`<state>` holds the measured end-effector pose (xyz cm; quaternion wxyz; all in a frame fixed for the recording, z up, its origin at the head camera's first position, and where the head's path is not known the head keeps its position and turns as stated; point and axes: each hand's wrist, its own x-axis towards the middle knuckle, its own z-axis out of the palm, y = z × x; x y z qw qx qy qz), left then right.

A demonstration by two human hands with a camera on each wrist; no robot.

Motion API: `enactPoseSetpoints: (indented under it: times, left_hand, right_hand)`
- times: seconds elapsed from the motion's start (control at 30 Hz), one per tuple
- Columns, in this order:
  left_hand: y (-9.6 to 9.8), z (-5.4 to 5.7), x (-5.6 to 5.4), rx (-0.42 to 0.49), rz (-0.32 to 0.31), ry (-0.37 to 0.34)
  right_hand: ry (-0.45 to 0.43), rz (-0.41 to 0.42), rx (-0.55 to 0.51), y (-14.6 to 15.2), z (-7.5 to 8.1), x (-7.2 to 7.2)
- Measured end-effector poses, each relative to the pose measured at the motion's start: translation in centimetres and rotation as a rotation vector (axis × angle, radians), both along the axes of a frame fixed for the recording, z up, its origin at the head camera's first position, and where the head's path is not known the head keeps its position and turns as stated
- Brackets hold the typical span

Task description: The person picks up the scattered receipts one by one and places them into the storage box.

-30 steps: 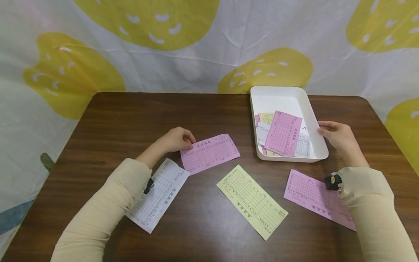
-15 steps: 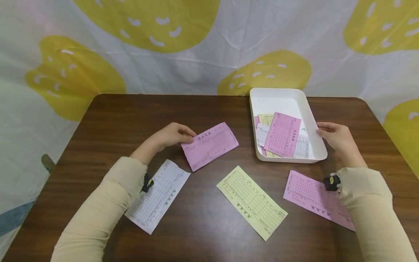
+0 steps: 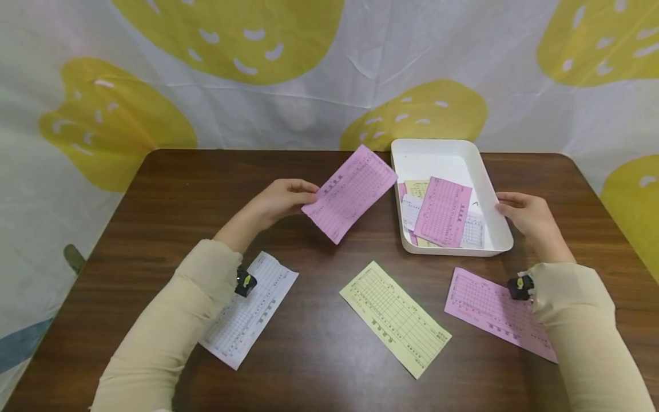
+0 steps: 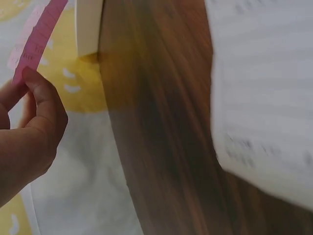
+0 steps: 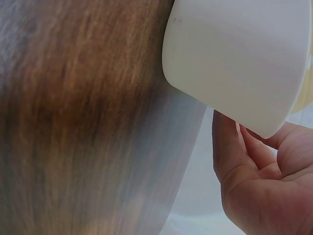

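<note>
My left hand (image 3: pixel 285 201) pinches a pink printed slip (image 3: pixel 350 193) by its left end, between thumb and fingers. The slip is held up off the table, tilted, its far corner right at the left rim of a white tray (image 3: pixel 465 150). In the left wrist view, thumb and fingertips meet on the pink slip (image 4: pixel 36 41), seen nearly edge-on. My right hand (image 3: pixel 532 220) holds the tray's right wall, thumb at the rim. The right wrist view shows the fingers (image 5: pixel 229 142) against the tray wall (image 5: pixel 234 58). Inside the tray lie several pink, yellow and white slips.
On the brown wooden table (image 3: pixel 309 343) lie a white slip (image 3: pixel 262 297) below my left wrist, a yellow slip (image 3: pixel 396 320) at the front middle, and another pink slip (image 3: pixel 494 309) partly under my right forearm. A patterned cloth (image 3: pixel 288 109) hangs behind the table.
My left hand has lifted the pink slip off the table and carried it up and right to the tray's left edge. The right hand has stayed at the tray.
</note>
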<state>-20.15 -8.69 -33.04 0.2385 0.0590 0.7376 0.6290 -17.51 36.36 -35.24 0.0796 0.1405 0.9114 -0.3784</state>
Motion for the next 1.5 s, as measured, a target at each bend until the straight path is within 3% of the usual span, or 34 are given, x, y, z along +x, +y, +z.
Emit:
enactPoseSetpoints:
  times: [0.47,0.93,1.33,1.5]
  left_hand:
    - [6.8,0.6,-0.3,0.121,0.183,-0.030]
    - [13.0,-0.8,0.2,0.227,0.218,-0.039]
    - [16.9,-2.4,1.0,0.248,0.253,-0.059]
    - [18.1,-2.8,1.5,0.203,0.252,0.001]
  right_hand:
    - [-0.005,-0.008,-0.020,0.0,-0.2,-0.1]
    - [0.006,0.026,-0.004,0.2,0.1,0.1]
    - [0.042,0.034,0.009,0.4,0.1,0.0]
    - [0.022,0.020,0.004,0.4,0.0,-0.1]
